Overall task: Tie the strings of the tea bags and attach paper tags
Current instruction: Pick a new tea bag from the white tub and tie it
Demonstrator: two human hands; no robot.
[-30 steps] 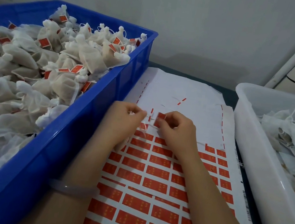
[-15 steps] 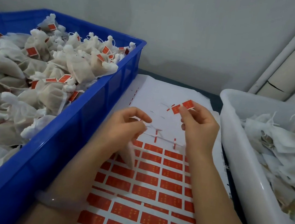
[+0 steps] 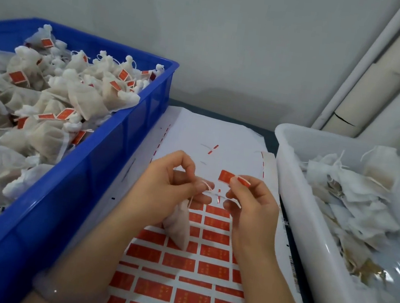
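Note:
My left hand (image 3: 171,185) pinches the white string (image 3: 205,185) of a small tea bag (image 3: 179,225), which hangs below that hand over the sticker sheet. My right hand (image 3: 250,204) pinches a red paper tag (image 3: 226,176) between thumb and forefinger, just right of the string's end. The two hands are a few centimetres apart above the sheet of red tags (image 3: 203,267). The string runs between the fingertips of both hands.
A blue crate (image 3: 81,186) on the left is full of tied, tagged tea bags. A white tub (image 3: 309,243) on the right holds untagged bags. The upper part of the sticker sheet (image 3: 209,132) is peeled white backing. A wall and pipes stand behind.
My right hand peeled a red tag off the sheet, lifted it, and has now brought it back down close to the string held by my left hand. The camera tilted.

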